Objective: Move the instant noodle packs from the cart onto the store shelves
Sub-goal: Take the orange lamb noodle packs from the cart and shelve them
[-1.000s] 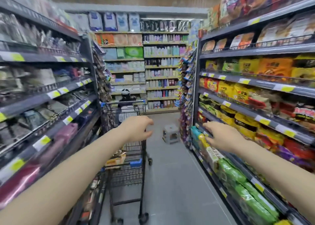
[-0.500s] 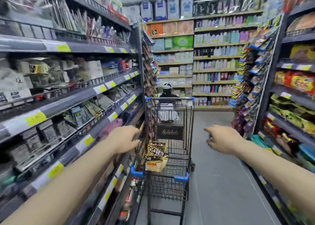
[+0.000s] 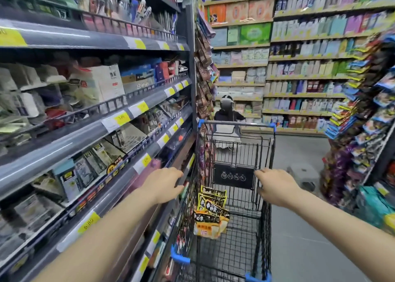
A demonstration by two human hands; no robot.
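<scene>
Where the aisle narrows toward the centre of the frame, we list a black wire cart with blue corner caps, standing just beside the shelves that fill the left of the frame. Instant noodle packs (black and yellow on top, an orange one at the bottom) lie stacked inside the cart basket against its left wall, lower centre. Left hand: held over the cart's left rim, fingers loosely curled, holding nothing we can see; whether it touches the wire we cannot tell. Right hand: at the cart's right rim, fingers bent downward; whether they close on the wire we cannot tell. Shelves at left carry boxed and bagged goods behind yellow price tags. Far wall, upper right: rows of bottles and packets. A second person crouches beyond the cart. A small stool stands on the floor at right.
</scene>
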